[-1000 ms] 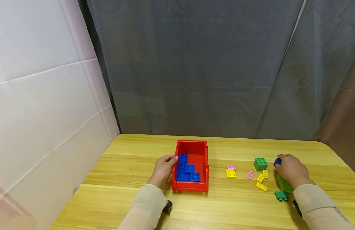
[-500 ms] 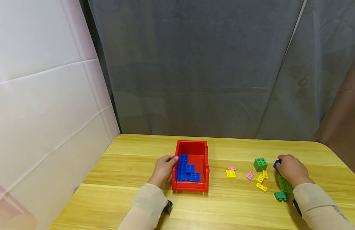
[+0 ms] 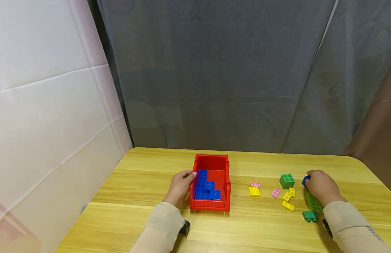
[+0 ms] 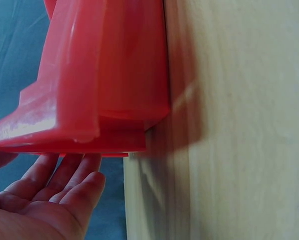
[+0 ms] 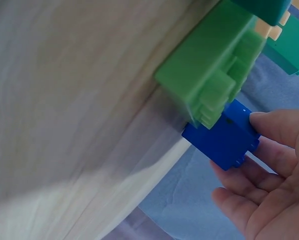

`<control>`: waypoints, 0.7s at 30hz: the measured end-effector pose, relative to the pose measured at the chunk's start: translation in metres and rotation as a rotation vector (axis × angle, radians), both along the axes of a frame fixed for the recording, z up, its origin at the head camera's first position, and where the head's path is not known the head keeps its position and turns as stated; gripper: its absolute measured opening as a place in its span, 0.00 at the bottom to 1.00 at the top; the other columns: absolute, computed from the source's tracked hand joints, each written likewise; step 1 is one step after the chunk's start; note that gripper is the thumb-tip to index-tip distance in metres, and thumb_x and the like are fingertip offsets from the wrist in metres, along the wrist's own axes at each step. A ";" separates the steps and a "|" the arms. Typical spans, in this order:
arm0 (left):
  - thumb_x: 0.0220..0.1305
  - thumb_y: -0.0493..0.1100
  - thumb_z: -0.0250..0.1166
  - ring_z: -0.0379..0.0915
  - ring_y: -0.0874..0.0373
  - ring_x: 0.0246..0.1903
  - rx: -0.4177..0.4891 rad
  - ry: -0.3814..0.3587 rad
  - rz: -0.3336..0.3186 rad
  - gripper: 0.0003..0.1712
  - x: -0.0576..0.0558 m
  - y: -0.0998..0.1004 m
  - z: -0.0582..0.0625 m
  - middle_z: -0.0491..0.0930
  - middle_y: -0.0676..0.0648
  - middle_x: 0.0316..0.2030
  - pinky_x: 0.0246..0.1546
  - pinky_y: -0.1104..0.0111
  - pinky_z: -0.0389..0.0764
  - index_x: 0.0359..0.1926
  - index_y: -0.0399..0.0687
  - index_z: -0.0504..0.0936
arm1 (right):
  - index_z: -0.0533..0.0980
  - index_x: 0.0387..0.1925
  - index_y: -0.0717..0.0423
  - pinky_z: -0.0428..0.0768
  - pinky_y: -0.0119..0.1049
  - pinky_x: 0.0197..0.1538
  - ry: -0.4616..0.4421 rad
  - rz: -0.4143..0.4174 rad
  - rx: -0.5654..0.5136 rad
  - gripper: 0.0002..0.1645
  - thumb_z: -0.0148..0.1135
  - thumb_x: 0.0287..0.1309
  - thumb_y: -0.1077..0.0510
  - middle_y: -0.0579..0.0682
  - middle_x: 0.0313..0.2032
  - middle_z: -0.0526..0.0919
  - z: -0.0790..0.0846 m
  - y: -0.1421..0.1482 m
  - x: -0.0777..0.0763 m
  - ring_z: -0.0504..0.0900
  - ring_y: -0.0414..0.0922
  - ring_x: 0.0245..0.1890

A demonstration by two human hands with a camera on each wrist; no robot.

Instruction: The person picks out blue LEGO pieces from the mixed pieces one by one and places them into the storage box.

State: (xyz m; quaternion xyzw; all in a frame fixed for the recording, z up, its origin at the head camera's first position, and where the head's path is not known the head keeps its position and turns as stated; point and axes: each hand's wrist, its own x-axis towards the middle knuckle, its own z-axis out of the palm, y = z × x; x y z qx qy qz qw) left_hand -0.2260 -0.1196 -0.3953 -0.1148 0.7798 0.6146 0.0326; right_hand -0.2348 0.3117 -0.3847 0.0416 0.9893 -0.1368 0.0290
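Note:
A red bin (image 3: 209, 206) stands on the table, with several blue bricks (image 3: 201, 184) laid along its left side and front. At the bin's left wall, my left hand (image 3: 176, 189) grips the rim, thumb over the top and fingers against the outside. The left wrist view shows those fingers (image 4: 82, 187) meeting the red wall. Far to the right, my right hand (image 3: 323, 188) pinches a blue brick (image 5: 222, 140) between thumb and fingers. Just in front of that brick lies a long light-green brick (image 3: 314, 203), partly hidden under the hand.
A teal-green brick (image 3: 309, 216) lies near the right wrist. Left of the right hand are a tall green brick (image 3: 286, 181), several small yellow bricks (image 3: 288, 206) and a pink brick (image 3: 275, 193). A yellow brick (image 3: 254, 191) and another pink brick (image 3: 255, 184) sit nearer the bin.
The right hand and its blue brick have shifted very slightly, the brick turning a little. The left hand and the bin hold still.

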 end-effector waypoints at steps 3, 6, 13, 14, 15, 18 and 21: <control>0.71 0.47 0.56 0.71 0.41 0.57 -0.005 0.009 -0.001 0.23 0.000 0.000 -0.001 0.75 0.37 0.57 0.59 0.50 0.72 0.60 0.37 0.75 | 0.68 0.57 0.77 0.73 0.64 0.52 0.003 0.005 -0.004 0.25 0.55 0.63 0.63 0.78 0.53 0.71 0.001 0.000 0.000 0.73 0.72 0.50; 0.71 0.47 0.56 0.71 0.41 0.56 -0.013 0.023 -0.003 0.23 -0.001 0.000 -0.002 0.76 0.36 0.56 0.59 0.50 0.72 0.60 0.36 0.75 | 0.68 0.57 0.77 0.73 0.64 0.52 0.009 0.007 -0.005 0.26 0.55 0.63 0.62 0.78 0.53 0.70 0.002 -0.002 0.000 0.72 0.72 0.50; 0.70 0.46 0.57 0.72 0.42 0.55 -0.003 0.045 0.005 0.22 -0.002 0.000 -0.003 0.77 0.36 0.54 0.59 0.51 0.73 0.58 0.35 0.76 | 0.67 0.57 0.79 0.72 0.65 0.52 0.061 0.040 -0.003 0.26 0.55 0.63 0.63 0.78 0.53 0.70 0.007 -0.006 0.003 0.72 0.72 0.50; 0.70 0.45 0.57 0.72 0.42 0.54 -0.002 0.051 0.006 0.21 -0.002 0.000 -0.004 0.78 0.36 0.53 0.58 0.51 0.73 0.57 0.35 0.77 | 0.67 0.57 0.79 0.72 0.65 0.52 0.073 0.046 -0.003 0.26 0.55 0.63 0.63 0.79 0.53 0.70 0.007 -0.007 0.003 0.72 0.73 0.50; 0.70 0.45 0.57 0.73 0.43 0.54 -0.001 0.059 0.004 0.21 -0.002 0.000 -0.004 0.78 0.36 0.53 0.58 0.51 0.74 0.57 0.35 0.77 | 0.67 0.57 0.79 0.72 0.65 0.52 0.084 0.051 -0.003 0.26 0.55 0.63 0.63 0.79 0.53 0.70 0.008 -0.008 0.004 0.72 0.73 0.50; 0.70 0.44 0.57 0.73 0.43 0.53 0.001 0.076 0.002 0.20 -0.002 -0.001 -0.004 0.78 0.36 0.52 0.58 0.52 0.74 0.55 0.33 0.78 | 0.68 0.57 0.79 0.72 0.65 0.52 0.110 0.059 0.000 0.26 0.55 0.63 0.64 0.79 0.53 0.69 0.012 -0.013 0.006 0.72 0.73 0.50; 0.70 0.44 0.57 0.74 0.43 0.52 -0.003 0.082 -0.002 0.20 -0.002 0.000 -0.004 0.79 0.36 0.51 0.57 0.51 0.75 0.55 0.33 0.77 | 0.68 0.57 0.79 0.72 0.65 0.52 0.135 0.068 0.003 0.25 0.55 0.63 0.64 0.79 0.53 0.69 0.015 -0.018 0.007 0.72 0.73 0.50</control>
